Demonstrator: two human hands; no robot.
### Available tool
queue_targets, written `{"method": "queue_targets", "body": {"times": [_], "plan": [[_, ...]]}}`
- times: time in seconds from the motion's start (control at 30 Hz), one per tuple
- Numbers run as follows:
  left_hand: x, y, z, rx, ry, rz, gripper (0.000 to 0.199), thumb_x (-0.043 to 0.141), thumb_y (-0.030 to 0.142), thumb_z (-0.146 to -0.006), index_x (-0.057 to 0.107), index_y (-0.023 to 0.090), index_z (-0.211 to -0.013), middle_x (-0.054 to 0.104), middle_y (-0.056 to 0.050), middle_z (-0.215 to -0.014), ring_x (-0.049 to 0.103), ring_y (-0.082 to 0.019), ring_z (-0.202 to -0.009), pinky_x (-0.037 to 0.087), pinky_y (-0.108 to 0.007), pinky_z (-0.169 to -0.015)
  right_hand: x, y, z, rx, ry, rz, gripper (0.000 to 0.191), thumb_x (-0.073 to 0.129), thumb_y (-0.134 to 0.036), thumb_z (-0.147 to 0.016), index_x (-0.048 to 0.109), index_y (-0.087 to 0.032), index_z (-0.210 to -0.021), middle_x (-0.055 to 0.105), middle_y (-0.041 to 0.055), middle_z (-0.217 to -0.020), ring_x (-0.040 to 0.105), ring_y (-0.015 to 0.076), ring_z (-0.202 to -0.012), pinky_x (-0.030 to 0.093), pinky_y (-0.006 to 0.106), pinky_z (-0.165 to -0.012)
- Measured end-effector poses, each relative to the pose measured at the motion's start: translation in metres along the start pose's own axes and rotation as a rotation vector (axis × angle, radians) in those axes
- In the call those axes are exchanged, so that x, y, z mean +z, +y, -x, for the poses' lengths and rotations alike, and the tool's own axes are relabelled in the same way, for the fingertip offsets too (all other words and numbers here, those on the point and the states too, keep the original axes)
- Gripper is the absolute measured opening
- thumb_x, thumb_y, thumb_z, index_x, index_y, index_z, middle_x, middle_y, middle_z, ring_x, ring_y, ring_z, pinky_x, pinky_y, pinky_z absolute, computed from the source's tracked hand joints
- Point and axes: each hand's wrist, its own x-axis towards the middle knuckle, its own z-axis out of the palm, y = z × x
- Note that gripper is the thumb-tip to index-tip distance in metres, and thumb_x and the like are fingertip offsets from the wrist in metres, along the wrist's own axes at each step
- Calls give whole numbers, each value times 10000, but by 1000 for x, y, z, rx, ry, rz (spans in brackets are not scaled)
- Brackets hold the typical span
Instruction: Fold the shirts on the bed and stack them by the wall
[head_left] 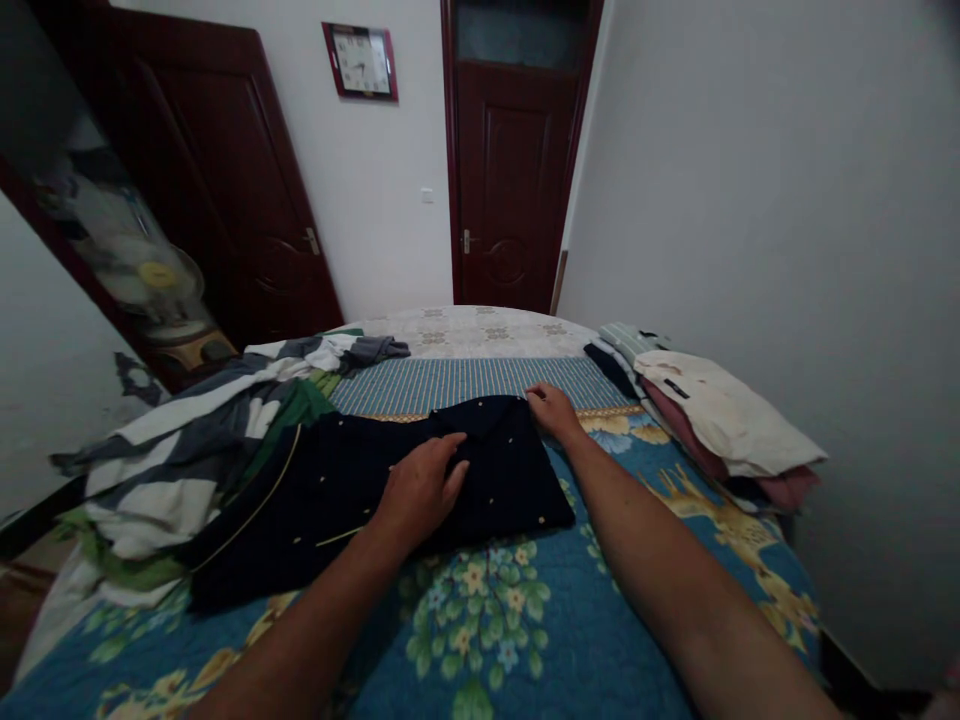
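A dark navy garment (pixel 495 470) with small pale dots and thin yellow trim lies spread on the bed, partly folded over at its right part. My left hand (pixel 426 485) rests on the middle of it, thumb apart from the fingers, gripping nothing that I can see. At the garment's far right corner is my right hand (pixel 553 410), its fingers closed on the cloth edge. The fingertips there are small and partly hidden. On its left side the garment touches a heap of loose clothes.
The loose heap of striped grey, white and green clothes (pixel 172 440) covers the bed's left side. A stack of folded clothes (pixel 720 410) stands at the right by the wall. Underneath is a blue floral bedspread (pixel 480 620). Beyond the bed are two dark red doors (pixel 517 170) and a wall clock (pixel 361 62).
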Motion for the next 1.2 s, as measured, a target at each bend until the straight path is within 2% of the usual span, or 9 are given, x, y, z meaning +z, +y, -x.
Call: {"method": "queue_targets", "body": {"times": [0.13,0.27,0.37,0.47,0.57,0.7,0.83,0.97,1.2], "plan": [[8,-3,-23,-170,-85,3,494,642,314,-1015,645,279,-1508,811,-95,-1251,773,-295,-1136,571,-416,-1009,-3,-4,14,-37,41,-117,243,601,-286,-934,793,-191,-1048,804,55,-1034,729,198,-991,528,303,-960],[17,7,-42,-197,-144,-6,541,694,327,-983,662,230,-1514,778,-155,-1361,719,-360,-1283,535,-488,-1104,-6,-8,28,-78,43,-121,217,597,-277,-921,783,-212,-1013,800,40,-1000,725,200,-948,537,314,-944],[23,14,-53,-175,-90,45,531,772,308,-926,719,190,-1441,738,-174,-1441,654,-371,-1388,477,-502,-1198,-8,-7,39,-125,2,-89,204,617,-255,-910,774,-212,-1032,789,39,-989,713,194,-892,543,317,-904],[26,13,-59,-214,25,257,516,783,279,-923,726,172,-1425,724,-164,-1471,653,-322,-1402,461,-454,-1236,-11,-8,50,-173,-37,-46,194,630,-225,-914,767,-210,-1051,777,41,-986,703,191,-884,541,318,-897],[30,6,-59,-335,155,527,542,763,260,-944,686,154,-1469,721,-156,-1474,696,-278,-1340,536,-405,-1164,-15,-12,59,-224,-66,19,188,632,-203,-933,763,-215,-1068,768,52,-1038,703,198,-979,533,325,-961],[36,-2,-53,-495,178,727,722,772,249,-926,545,161,-1606,694,-166,-1497,760,-263,-1180,646,-349,-913,-19,-21,71,-271,-99,168,205,635,-232,-973,758,-204,-1135,739,84,-1156,679,214,-1116,505,324,-1038],[36,-5,-51,-480,204,620,805,788,246,-914,479,184,-1655,732,-140,-1421,762,-231,-1132,618,-339,-977,-20,-30,81,-262,-142,287,262,618,-286,-1016,737,-198,-1232,705,108,-1243,660,224,-1177,494,319,-1057],[33,-5,-53,-419,181,591,846,754,178,-909,415,190,-1684,625,-165,-1570,763,-206,-1127,581,-337,-1041,-22,-39,89,-245,-159,340,292,601,-309,-1034,730,-197,-1270,681,131,-1301,648,244,-1202,496,334,-1057],[31,-9,-41,-390,95,333,916,780,172,-869,386,205,-1696,763,-115,-1226,741,-275,-1142,557,-425,-1075,-21,-57,106,-278,-163,451,346,600,-319,-1022,728,-177,-1311,676,185,-1317,584,334,-1262,456,443,-1124]]}}
